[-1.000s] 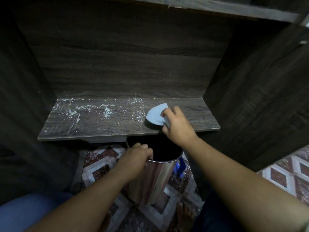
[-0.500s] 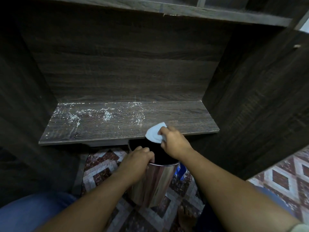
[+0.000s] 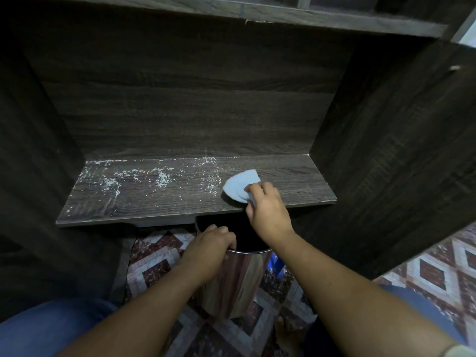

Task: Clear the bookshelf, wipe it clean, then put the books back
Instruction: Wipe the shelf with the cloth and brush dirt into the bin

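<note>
A dark wooden shelf board [image 3: 296, 181] runs across the middle of the view, bare of books. White crumbs and dust [image 3: 159, 177] cover its left and middle part. My right hand [image 3: 268, 210] grips a light blue cloth [image 3: 238, 186] that lies on the board right of centre, close to the front edge. Just below that edge a shiny metal bin [image 3: 237, 279] stands on the floor, and my left hand [image 3: 208, 251] holds its rim with fingers curled over it.
Dark wooden side panels [image 3: 386, 150] wall in the shelf left and right, with another board [image 3: 283, 14] overhead. Patterned floor tiles [image 3: 438, 274] lie below. My blue-clad knees [image 3: 51, 328] show at the bottom corners.
My right hand pulled the cloth to the front edge above the bin, then moved it back onto the board. The left hand stays on the bin rim.
</note>
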Available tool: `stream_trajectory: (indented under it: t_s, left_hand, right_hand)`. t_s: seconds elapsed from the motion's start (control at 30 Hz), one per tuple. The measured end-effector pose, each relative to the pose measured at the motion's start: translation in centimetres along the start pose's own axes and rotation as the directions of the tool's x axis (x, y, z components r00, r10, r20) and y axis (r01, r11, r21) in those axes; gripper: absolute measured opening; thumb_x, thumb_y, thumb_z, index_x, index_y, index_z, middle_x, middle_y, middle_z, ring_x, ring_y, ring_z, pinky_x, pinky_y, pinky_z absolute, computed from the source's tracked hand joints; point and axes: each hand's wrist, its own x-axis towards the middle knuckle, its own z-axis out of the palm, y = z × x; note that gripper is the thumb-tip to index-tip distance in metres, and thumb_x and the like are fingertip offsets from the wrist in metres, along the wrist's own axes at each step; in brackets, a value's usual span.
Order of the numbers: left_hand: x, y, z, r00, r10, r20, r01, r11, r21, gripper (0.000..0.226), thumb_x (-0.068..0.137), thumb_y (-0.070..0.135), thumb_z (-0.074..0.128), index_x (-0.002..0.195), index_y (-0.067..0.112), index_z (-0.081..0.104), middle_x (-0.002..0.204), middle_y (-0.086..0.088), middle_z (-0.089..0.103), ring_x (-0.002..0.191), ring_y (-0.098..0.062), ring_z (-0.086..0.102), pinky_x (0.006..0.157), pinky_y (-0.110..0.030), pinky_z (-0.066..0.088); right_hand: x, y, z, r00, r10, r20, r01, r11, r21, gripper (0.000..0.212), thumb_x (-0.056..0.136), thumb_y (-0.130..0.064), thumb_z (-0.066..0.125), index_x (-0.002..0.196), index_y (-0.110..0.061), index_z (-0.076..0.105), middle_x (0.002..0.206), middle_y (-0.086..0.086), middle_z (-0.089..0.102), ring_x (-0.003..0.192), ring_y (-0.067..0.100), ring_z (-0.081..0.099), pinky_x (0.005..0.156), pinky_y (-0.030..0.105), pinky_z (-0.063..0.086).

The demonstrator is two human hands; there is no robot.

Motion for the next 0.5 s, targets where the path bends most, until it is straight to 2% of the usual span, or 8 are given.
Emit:
stream_trajectory:
  t_s: [0.1,0.17,0.3,0.4,0.5]
  left_hand:
    - [0.1,0.1,-0.1,1.0,-0.004,0.005,0.004,1.0,0.01,0.021,0.085,0.013,0.059,0.101,0.025,0.057,0.101,0.007,0.051,0.1,-0.012,0.042,0.075,-0.026,0.036]
    - [0.2,0.3,-0.1,1.0,-0.004,0.001,0.004,1.0,0.01,0.02,0.085,0.013,0.06,0.101,0.026,0.057,0.101,0.008,0.051,0.099,-0.011,0.042,0.074,-0.025,0.036]
    - [1.0,1.0,0.0,1.0,0.003,0.002,-0.003,1.0,-0.002,0.019,0.085,0.015,0.059,0.099,0.027,0.057,0.099,0.009,0.051,0.099,-0.011,0.042,0.072,-0.025,0.033]
    - [1.9,1.7,0.3,1.0,0.016,0.009,-0.016,1.0,-0.002,0.021,0.086,0.012,0.058,0.101,0.026,0.058,0.1,0.008,0.052,0.1,-0.011,0.042,0.072,-0.024,0.032]
    - [2.9,2.1,0.9,0.999,0.037,0.015,-0.037,0.999,0.0,0.021,0.087,0.012,0.057,0.103,0.025,0.058,0.101,0.007,0.052,0.1,-0.012,0.043,0.072,-0.025,0.035]
  right_hand:
    - [0.0,0.6,0.4,0.975,0.061,0.212,-0.05,0.997,-0.06,0.037,0.087,-0.007,0.055,0.124,-0.011,0.053,0.122,0.013,0.048,0.115,0.03,0.045,0.087,0.036,0.044]
    - [0.2,1.1,0.3,0.965,0.098,0.242,-0.093,0.995,-0.034,0.037,0.087,-0.009,0.055,0.124,-0.013,0.052,0.123,0.012,0.048,0.115,0.03,0.046,0.086,0.035,0.044]
    - [1.4,2.2,-1.2,0.99,0.143,0.017,-0.144,0.988,0.057,0.042,0.087,-0.011,0.057,0.129,-0.014,0.052,0.125,0.013,0.046,0.114,0.031,0.046,0.091,0.041,0.045]
    - [2.7,4.8,-2.7,0.967,0.238,-0.087,-0.239,0.971,-0.002,0.051,0.087,-0.011,0.058,0.137,-0.018,0.049,0.133,0.015,0.041,0.119,0.033,0.04,0.097,0.043,0.041]
    - [3.8,8.3,-4.0,0.935,0.307,-0.18,-0.333,0.933,-0.137,0.057,0.088,-0.012,0.058,0.142,-0.023,0.044,0.143,0.015,0.034,0.118,0.035,0.036,0.1,0.044,0.036]
